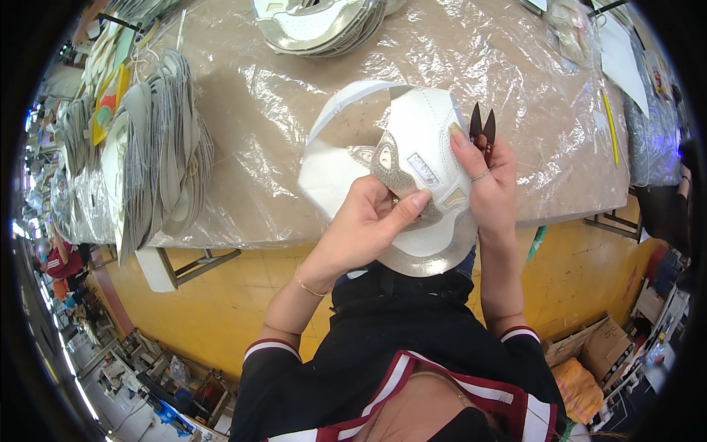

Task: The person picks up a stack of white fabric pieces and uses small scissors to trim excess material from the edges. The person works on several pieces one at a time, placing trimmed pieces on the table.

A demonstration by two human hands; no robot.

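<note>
A white shoe upper [423,118] with glittery silver-grey trim is held up over the table's near edge, a small label patch on its side. My left hand [372,221] is closed on the silver trim, thumb on top and the other fingers partly hidden. On the right edge of the upper, my right hand [490,180] presses with its thumb. That hand also keeps a pair of dark-bladed thread snips [482,127], blades pointing away from me and parted. A pale curved band of the upper loops out toward the far left.
Clear plastic covers the table [258,147]. A stack of shoe uppers [317,29] sits at its far side. Bundles of grey-and-white pieces [162,147] hang over the left edge. At the right lies a thin yellow stick [610,127]. Cardboard boxes [600,346] stand on the floor behind right.
</note>
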